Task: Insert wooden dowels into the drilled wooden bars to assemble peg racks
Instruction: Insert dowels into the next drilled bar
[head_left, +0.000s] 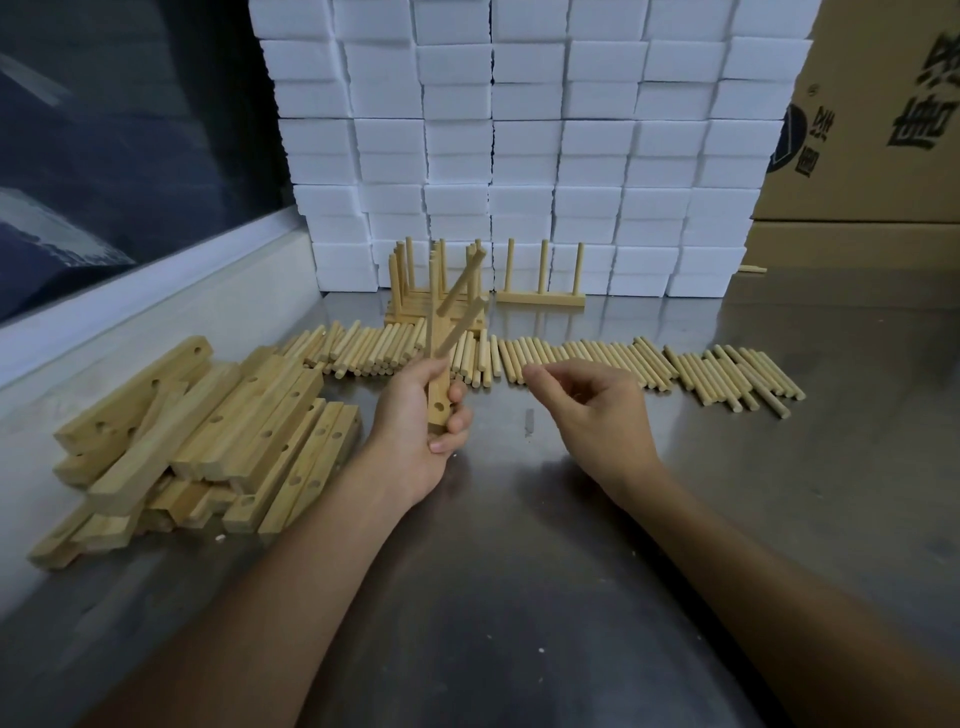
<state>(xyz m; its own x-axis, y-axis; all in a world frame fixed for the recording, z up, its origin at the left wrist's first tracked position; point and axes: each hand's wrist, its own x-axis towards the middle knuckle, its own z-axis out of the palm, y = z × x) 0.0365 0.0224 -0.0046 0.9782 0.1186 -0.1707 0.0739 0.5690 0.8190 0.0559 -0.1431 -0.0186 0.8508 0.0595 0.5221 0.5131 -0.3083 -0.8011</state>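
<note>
Left hand (415, 421): raised, fingers curled in a grip.
Right hand (597, 410): hovering, fingers loosely curled, seemingly empty.

My left hand (415, 415) and right hand (597, 410) are bare, my forearms uncovered, with no sleeves, gloves, rings or watch.

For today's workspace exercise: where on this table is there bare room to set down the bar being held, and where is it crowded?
Free: the steel table between the forearms, and near right below the loose dowels. Crowded: drilled bars heaped at left, finished racks at the back. The left hand holds the bar.
</note>
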